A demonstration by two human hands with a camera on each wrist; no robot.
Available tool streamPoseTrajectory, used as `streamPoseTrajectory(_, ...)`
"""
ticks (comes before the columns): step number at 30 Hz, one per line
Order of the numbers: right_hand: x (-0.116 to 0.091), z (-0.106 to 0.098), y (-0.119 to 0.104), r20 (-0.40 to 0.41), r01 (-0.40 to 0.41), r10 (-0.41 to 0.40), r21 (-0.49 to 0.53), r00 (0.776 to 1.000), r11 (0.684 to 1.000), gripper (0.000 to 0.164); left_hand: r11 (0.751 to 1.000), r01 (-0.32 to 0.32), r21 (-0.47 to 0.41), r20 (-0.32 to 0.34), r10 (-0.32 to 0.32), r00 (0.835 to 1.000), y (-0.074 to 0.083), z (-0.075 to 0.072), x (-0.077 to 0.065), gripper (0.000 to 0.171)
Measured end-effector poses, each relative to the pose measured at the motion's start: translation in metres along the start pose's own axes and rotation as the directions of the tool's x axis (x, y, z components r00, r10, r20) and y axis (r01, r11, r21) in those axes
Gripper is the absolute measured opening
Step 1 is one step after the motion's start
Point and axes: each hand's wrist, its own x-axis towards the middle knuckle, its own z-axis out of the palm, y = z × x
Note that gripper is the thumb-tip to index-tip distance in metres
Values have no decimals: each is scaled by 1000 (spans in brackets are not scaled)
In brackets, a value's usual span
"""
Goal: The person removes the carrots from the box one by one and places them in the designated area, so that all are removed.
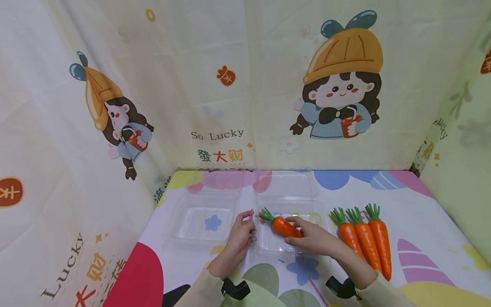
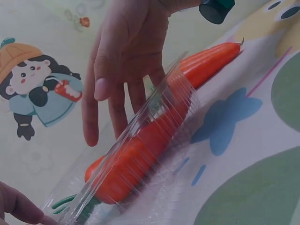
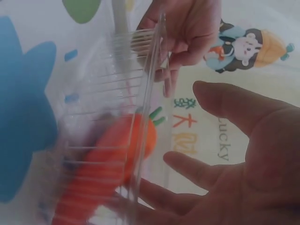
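Note:
An orange carrot (image 1: pixel 285 227) with green leaf stubs lies slantwise in the right clear plastic box (image 1: pixel 268 246), leaf end to the far left. Close over its tail end is my right hand (image 1: pixel 308 234); the left wrist view shows this right hand (image 2: pixel 131 51) with fingers extended downward beside the box wall, not curled round the carrot. At the box's left wall stands my left hand (image 1: pixel 241 234), its fingers loosely bent and fingertips right at the rim. In the right wrist view, the left hand (image 3: pixel 194 33) partly shows through the clear wall.
Several items share the patterned tabletop: a second clear box (image 1: pixel 178 232) with its lid open to the left, and three carrots (image 1: pixel 368 243) side by side on the right. The right box's open lid (image 1: pixel 285 183) lies toward the back. A printed cloth (image 1: pixel 268 106) hangs behind.

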Motion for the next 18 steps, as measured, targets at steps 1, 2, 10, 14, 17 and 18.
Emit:
streamPoseTrajectory(1,1,1,-1,-7,-6,6,0,1000,1000,63,1000,0,0,-1,0,1000,0,0,0,57)
streamPoseTrajectory(2,2,3,-2,-14,-9,9,1,1000,1000,63,1000,-1,0,0,1,1000,0,0,0,57)
streamPoseTrajectory(10,18,18,-1,-62,-46,41,-94,997,995,76,1000,8,-5,-5,-8,1000,0,0,0,56)
streamPoseTrajectory(14,25,29,-2,-122,-48,24,-200,992,979,76,1000,14,-3,-6,-14,1000,-1,0,0,56)
streamPoseTrajectory(17,28,35,-5,-158,-56,10,-284,987,957,73,1000,18,-3,-5,-18,1000,-1,-1,1,56)
streamPoseTrajectory(18,29,36,-6,-167,-62,11,-302,986,951,72,1000,17,-2,-4,-17,1000,-1,-1,1,57)
